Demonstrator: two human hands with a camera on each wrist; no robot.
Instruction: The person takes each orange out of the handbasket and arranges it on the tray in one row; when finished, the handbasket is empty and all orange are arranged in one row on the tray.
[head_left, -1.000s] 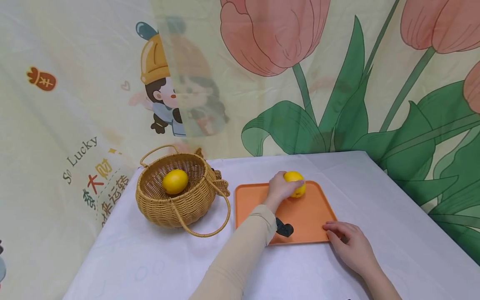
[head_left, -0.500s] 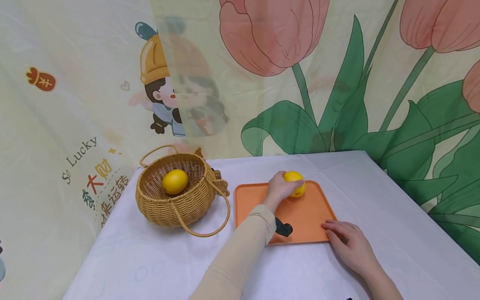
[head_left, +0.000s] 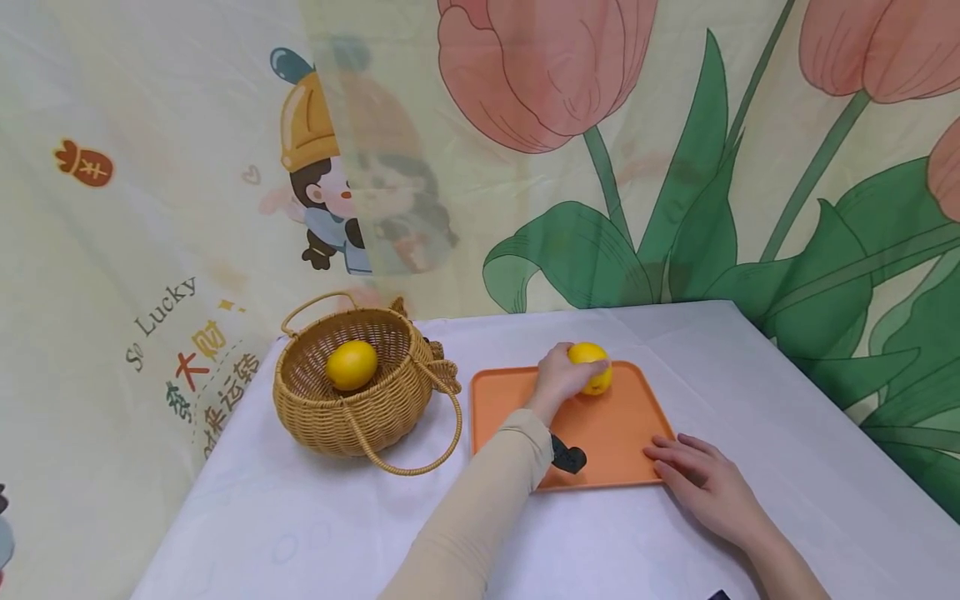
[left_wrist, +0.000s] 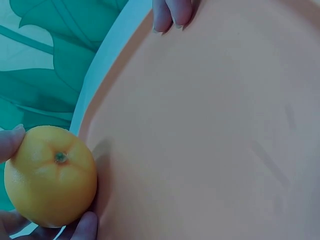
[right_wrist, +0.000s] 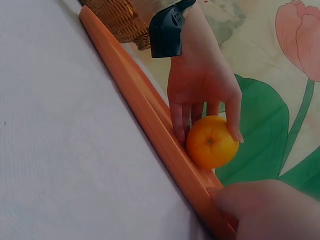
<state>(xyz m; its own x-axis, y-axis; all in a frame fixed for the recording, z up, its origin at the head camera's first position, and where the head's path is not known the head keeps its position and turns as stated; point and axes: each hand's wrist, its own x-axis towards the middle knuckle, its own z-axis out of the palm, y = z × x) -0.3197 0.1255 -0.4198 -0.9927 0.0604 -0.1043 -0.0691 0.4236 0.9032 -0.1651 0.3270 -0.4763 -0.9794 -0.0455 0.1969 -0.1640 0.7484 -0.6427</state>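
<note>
My left hand [head_left: 558, 379] reaches over the far part of an orange tray [head_left: 611, 446] and holds a round yellow-orange orange [head_left: 596, 379], thumb on one side and fingers on the other. In the left wrist view the orange [left_wrist: 52, 175] shows its stem end, close to the tray's rim. My right hand [head_left: 708, 487] rests at the tray's near right corner, its fingers loosely extended over the rim. From the right wrist view, the thumb [right_wrist: 227, 197] lies against the tray edge, and the left hand [right_wrist: 202, 82] grips the orange from above.
Left of the tray stands a woven wicker basket [head_left: 352, 425] with a yellow fruit [head_left: 352, 365] inside. One basket handle [head_left: 457, 433] droops onto the white tablecloth [head_left: 360, 533] towards the tray. A printed curtain [head_left: 465, 192] hangs behind the table.
The fingers of my right hand have spread slightly at the tray's corner, and its wrist has shifted a little to the right. My left hand and the orange stay in place.
</note>
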